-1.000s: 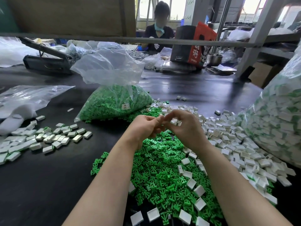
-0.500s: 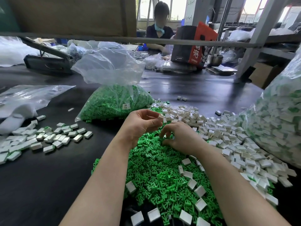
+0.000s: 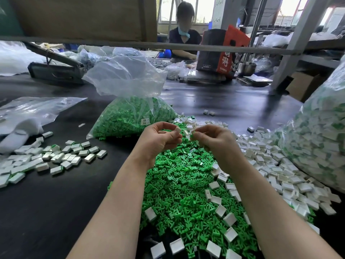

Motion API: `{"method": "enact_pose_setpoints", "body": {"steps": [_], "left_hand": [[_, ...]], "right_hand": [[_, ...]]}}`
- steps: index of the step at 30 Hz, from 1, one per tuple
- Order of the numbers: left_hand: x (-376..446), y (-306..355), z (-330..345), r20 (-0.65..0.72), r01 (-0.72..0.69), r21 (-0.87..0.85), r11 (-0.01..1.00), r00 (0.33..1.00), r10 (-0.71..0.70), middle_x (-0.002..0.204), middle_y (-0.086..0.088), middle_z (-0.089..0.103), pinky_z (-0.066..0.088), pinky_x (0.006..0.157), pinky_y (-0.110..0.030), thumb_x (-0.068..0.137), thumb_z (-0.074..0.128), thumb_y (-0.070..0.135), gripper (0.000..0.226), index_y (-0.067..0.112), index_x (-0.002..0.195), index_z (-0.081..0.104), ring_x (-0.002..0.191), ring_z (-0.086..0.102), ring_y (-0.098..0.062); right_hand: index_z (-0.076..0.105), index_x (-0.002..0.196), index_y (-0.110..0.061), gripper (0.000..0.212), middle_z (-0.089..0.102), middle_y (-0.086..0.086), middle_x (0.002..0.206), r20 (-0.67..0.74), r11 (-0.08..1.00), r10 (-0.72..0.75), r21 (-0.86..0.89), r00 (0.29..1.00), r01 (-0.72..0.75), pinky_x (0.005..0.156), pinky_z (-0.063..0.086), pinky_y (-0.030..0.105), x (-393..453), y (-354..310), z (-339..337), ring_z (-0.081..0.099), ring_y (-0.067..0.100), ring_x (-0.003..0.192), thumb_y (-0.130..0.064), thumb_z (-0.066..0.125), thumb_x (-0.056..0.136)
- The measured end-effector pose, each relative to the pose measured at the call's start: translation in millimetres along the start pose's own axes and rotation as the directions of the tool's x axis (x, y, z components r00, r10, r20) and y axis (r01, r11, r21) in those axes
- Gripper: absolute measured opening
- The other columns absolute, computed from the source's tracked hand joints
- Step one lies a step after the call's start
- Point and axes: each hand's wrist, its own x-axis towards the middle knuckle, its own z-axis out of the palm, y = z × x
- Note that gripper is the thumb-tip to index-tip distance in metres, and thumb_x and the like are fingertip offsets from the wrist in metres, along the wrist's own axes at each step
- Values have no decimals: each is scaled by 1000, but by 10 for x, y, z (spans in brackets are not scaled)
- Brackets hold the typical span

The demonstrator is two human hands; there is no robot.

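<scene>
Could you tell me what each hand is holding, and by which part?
The left hand pinches a small white piece by its lower end. The right hand pinches a second white piece; by which part cannot be told.

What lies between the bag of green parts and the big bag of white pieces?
Head view: loose white pieces are scattered on the black table between the bag of green parts and the big bag of white pieces.

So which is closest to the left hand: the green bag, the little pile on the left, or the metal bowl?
1. Green bag, just behind the left hand.
2. Left pile, farther off to the left.
3. Metal bowl, far back right.
</scene>
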Motion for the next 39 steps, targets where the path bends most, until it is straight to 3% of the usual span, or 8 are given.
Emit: {"method": "enact_pose_setpoints", "body": {"steps": [10, 13, 17, 23, 31, 35, 39], "left_hand": [[-20, 10, 97, 39, -32, 38, 999, 999, 31, 82, -10, 73, 59, 69, -24, 82, 73, 8, 12, 7, 93, 68, 73, 70, -16], [-27, 14, 128, 46, -36, 38, 999, 998, 34, 82, -10, 73, 58, 73, -27, 81, 73, 7, 13, 6, 93, 68, 73, 70, -17], [-35, 6, 188, 43, -52, 64, 997, 998, 49, 80, -10, 73, 57, 67, -23, 83, 72, 4, 12, 5, 94, 68, 70, 70, -15], [-59, 8, 244, 37, -100, 79, 992, 995, 98, 76, -8, 72, 56, 70, -25, 81, 74, 6, 9, 6, 90, 70, 68, 68, -15], [-52, 9, 211, 24, -132, 85, 988, 991, 130, 77, -10, 73, 58, 68, -23, 78, 76, 6, 11, 5, 89, 72, 70, 70, -17], [-39, 10, 181, 35, -171, 132, 976, 985, 168, 76, -7, 74, 56, 67, -21, 80, 75, 4, 8, 8, 87, 74, 69, 69, -14], [-29, -7, 186, 38, -197, 206, 959, 980, 193, 78, -9, 73, 55, 65, -19, 83, 73, 3, 7, 6, 90, 74, 68, 66, -12]], "right_hand": [[68, 87, -9, 8, 68, 3, 71, -33, 956, 94, 281, 995, -82, 52, 41, 18, 36, -19, 4, 52, 11, 61, -3, 70, 82], [68, 88, -9, 18, 69, 1, 71, -42, 929, 114, 358, 993, -92, 52, 43, 17, 46, -16, -9, 54, 8, 59, -15, 73, 72], [70, 85, -10, 22, 69, 1, 73, -83, 931, 106, 357, 991, -70, 52, 44, 16, 62, -4, -3, 54, 7, 59, -21, 75, 67], [71, 83, -13, 6, 67, -7, 67, -126, 961, 57, 274, 990, -20, 52, 43, 14, 78, 51, 40, 54, 2, 57, -10, 75, 80], [70, 87, -6, 6, 69, -10, 67, -123, 979, -52, 189, 991, 74, 56, 45, 10, 49, 62, 55, 58, -3, 57, -6, 73, 82], [68, 89, -7, 6, 70, -5, 71, -47, 995, -100, 24, 994, 101, 57, 45, 11, 34, 44, 18, 60, -1, 59, -10, 72, 86], [62, 85, -10, 17, 66, -1, 66, 75, 966, -36, -253, 997, 54, 56, 43, 22, 33, 68, 3, 54, 11, 58, -22, 60, 96]]}}
